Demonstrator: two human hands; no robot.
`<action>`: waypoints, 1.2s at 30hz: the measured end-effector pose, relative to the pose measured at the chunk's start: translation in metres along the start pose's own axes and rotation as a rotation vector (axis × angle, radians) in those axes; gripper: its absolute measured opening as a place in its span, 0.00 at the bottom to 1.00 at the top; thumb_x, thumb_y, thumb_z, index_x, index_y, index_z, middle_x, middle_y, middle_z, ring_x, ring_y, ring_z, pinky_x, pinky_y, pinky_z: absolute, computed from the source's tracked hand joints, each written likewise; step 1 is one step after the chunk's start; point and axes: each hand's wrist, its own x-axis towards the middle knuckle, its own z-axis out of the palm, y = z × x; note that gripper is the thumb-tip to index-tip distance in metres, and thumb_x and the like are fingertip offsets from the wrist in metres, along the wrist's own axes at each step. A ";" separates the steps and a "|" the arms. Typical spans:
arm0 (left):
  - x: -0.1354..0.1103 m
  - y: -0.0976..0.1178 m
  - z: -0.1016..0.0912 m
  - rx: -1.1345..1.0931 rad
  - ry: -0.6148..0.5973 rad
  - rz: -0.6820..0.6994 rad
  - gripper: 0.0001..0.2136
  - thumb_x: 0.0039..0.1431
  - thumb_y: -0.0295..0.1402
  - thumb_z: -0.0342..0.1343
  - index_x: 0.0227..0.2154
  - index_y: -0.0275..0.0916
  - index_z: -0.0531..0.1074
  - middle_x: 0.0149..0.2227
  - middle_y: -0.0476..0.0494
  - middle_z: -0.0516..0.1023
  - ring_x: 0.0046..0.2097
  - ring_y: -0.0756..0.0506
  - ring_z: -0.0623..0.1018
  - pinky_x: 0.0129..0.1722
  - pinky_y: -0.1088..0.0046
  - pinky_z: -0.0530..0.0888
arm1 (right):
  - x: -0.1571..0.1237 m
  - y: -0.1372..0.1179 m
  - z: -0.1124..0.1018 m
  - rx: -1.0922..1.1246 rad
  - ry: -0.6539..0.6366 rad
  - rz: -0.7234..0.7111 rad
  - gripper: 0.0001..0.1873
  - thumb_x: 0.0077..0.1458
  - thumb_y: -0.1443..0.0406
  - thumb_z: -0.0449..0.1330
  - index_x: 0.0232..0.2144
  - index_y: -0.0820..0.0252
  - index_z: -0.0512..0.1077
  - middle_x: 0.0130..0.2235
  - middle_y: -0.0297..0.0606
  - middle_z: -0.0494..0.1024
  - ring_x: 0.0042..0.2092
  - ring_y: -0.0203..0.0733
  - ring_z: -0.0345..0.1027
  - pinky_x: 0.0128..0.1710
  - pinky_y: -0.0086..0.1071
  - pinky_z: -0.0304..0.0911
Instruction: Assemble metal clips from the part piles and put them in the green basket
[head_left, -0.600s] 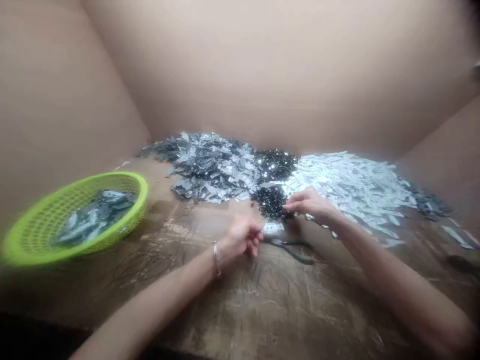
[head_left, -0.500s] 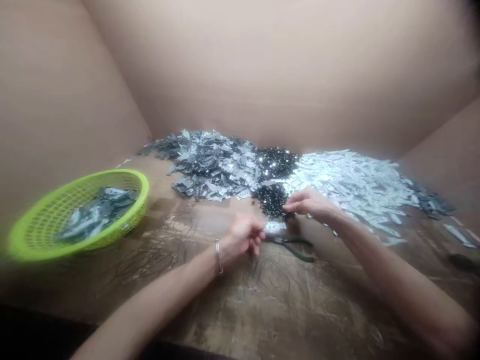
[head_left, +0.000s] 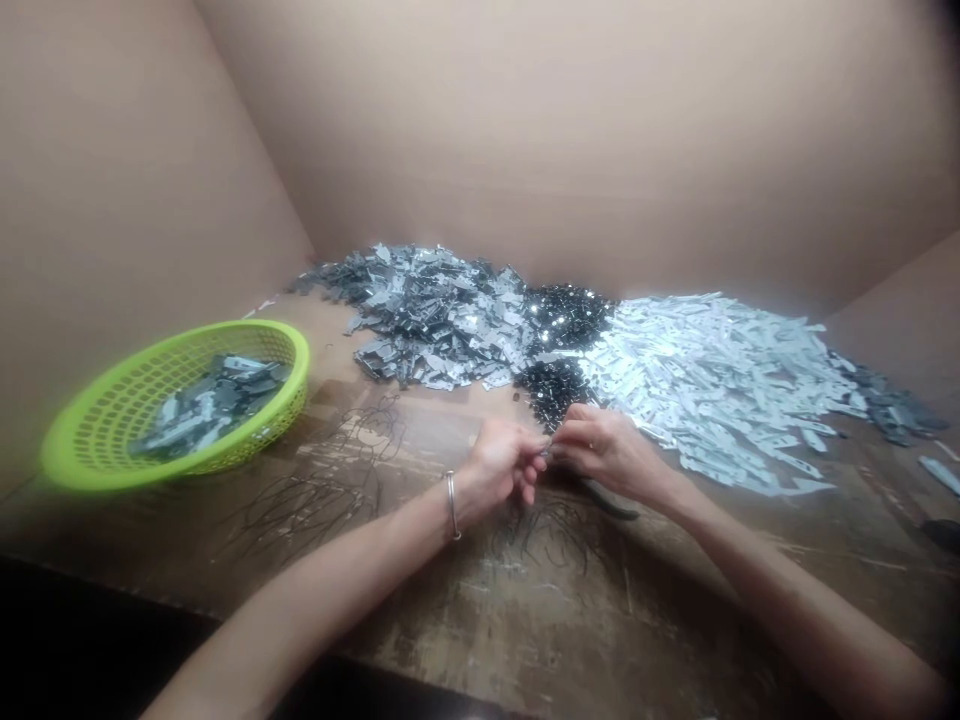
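Basket [head_left: 225,455], lime green, sits at the desk's [head_left: 525,620] left edge with grey parts [head_left: 202,405] in it. Thin black wires [head_left: 337,480] lie loose on the bare wood between it and your hands. Your left hand [head_left: 502,465], a bangle [head_left: 452,505] on its wrist, meets your right hand [head_left: 607,452] near the middle of the desk. Both grips are pinched together on one small part [head_left: 547,452], too small to tell what it is. Pliers [head_left: 613,505] lie on the desk just under your right hand. Along the far edge run three heaps: dark plates [head_left: 435,315] at the left, black bits [head_left: 559,385] just beyond your fingertips, and pale strips [head_left: 720,375] spreading towards the far right corner.
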 end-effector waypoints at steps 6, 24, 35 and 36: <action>0.001 -0.003 -0.002 -0.020 -0.019 0.016 0.05 0.45 0.25 0.51 0.19 0.32 0.60 0.15 0.50 0.63 0.14 0.54 0.63 0.07 0.79 0.61 | -0.003 -0.002 0.003 -0.186 0.024 -0.153 0.11 0.50 0.69 0.49 0.26 0.60 0.71 0.24 0.35 0.62 0.26 0.32 0.51 0.24 0.27 0.43; 0.001 -0.006 -0.002 -0.053 -0.020 0.034 0.04 0.45 0.26 0.51 0.19 0.31 0.62 0.14 0.50 0.63 0.13 0.54 0.62 0.07 0.79 0.60 | -0.002 -0.002 0.006 -0.234 0.058 -0.249 0.10 0.49 0.69 0.49 0.23 0.62 0.70 0.23 0.35 0.61 0.26 0.33 0.50 0.25 0.28 0.42; 0.001 -0.007 -0.010 -0.082 -0.064 0.023 0.05 0.45 0.28 0.52 0.21 0.32 0.63 0.15 0.50 0.65 0.14 0.54 0.63 0.08 0.79 0.61 | -0.005 0.010 -0.007 -0.071 0.106 -0.162 0.10 0.51 0.64 0.50 0.26 0.62 0.69 0.26 0.37 0.66 0.27 0.32 0.56 0.25 0.27 0.49; 0.000 -0.006 -0.011 -0.085 -0.057 0.022 0.05 0.45 0.28 0.52 0.21 0.32 0.62 0.15 0.50 0.65 0.14 0.54 0.63 0.08 0.79 0.61 | -0.006 0.014 -0.009 -0.067 0.120 -0.130 0.10 0.51 0.64 0.50 0.27 0.62 0.69 0.27 0.37 0.67 0.27 0.32 0.57 0.25 0.27 0.49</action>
